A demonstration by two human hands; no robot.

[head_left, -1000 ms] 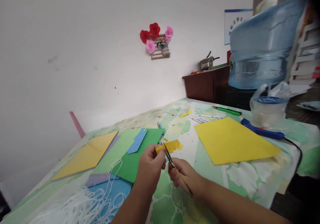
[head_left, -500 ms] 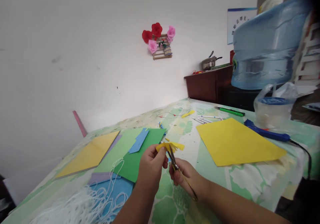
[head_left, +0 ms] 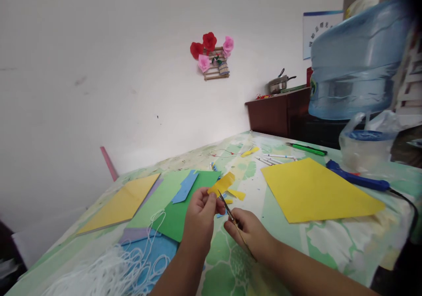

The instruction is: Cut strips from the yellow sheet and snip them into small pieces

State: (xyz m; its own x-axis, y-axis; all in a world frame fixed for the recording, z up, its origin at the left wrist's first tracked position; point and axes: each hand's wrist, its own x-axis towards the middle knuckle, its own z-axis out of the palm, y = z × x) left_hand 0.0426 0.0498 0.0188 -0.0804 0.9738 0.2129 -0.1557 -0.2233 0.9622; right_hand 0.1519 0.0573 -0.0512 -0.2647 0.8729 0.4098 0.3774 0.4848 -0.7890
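Observation:
Between its fingertips my left hand [head_left: 205,208] pinches a small yellow piece of paper [head_left: 224,182] that sticks up toward the right. The scissors [head_left: 231,213] are in my right hand [head_left: 250,230], fingers closed round the handles. Their blades point up and left, with the tips beside the yellow piece; whether they touch it I cannot tell. Beyond them a yellow paper scrap [head_left: 237,194] lies on the table. Under and left of my left hand is a dark green sheet [head_left: 173,217], with a blue paper piece [head_left: 186,187] lying across the green sheets.
A large yellow sheet [head_left: 316,192] lies at right, near a blue hot glue gun [head_left: 359,179]. Behind are a green utility knife [head_left: 308,149] and several white pens [head_left: 273,158]. White cord [head_left: 105,269] is heaped at front left. A water jug [head_left: 352,67] stands at right.
The fringed strip at the blades now shows as a broader yellow piece tilted upward, and a separate yellow scrap lies beyond it. The scissor blades look closer together. The view has shifted slightly.

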